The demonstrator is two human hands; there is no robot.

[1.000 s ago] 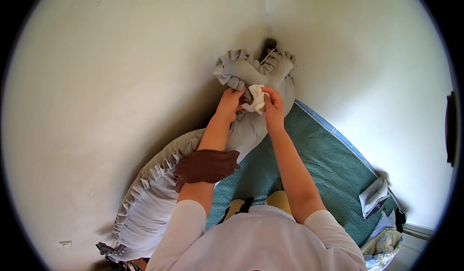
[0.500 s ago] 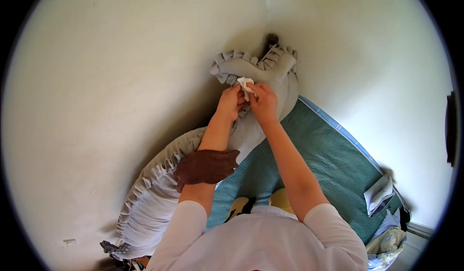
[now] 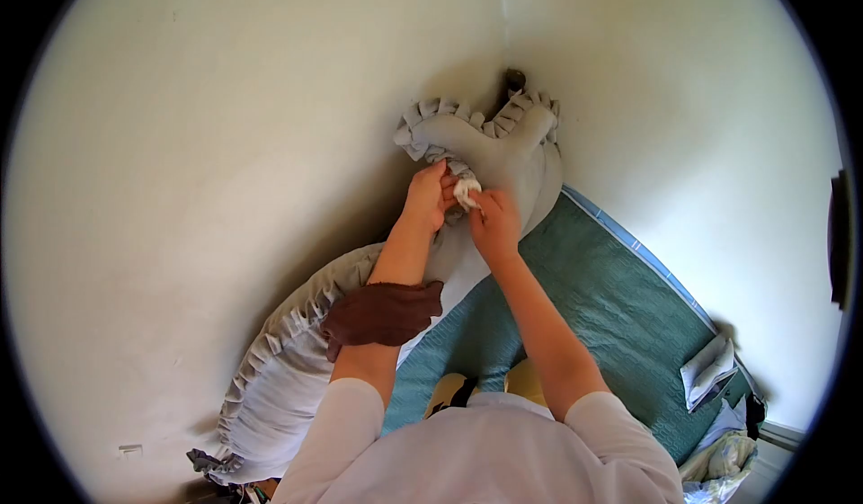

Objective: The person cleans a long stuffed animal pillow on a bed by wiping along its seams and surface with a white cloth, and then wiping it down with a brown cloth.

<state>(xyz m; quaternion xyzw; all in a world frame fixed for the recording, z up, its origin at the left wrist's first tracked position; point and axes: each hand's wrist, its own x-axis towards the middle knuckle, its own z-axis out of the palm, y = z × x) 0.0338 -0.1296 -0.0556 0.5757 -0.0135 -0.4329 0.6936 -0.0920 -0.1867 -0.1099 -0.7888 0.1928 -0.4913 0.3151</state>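
Note:
A large grey ruffled cushion leans in the corner. Over its upper part, my right hand is closed on a small white cloth, with the fingertips pressing it against the cushion's ruffle. My left hand lies just left of the cloth, its fingers curled at the grey ruffle; they look closed on the fabric. Across my left forearm hangs a dark brown cloth.
The cushion's long grey body runs down the left wall. My feet stand on a green quilted mattress with a blue edge. Small pillows and a patterned cloth lie at the lower right.
The white cloth, spread out between the hands at first, is now bunched small in my right hand, which moved up and left, then slightly down. My left hand has stayed nearly in place.

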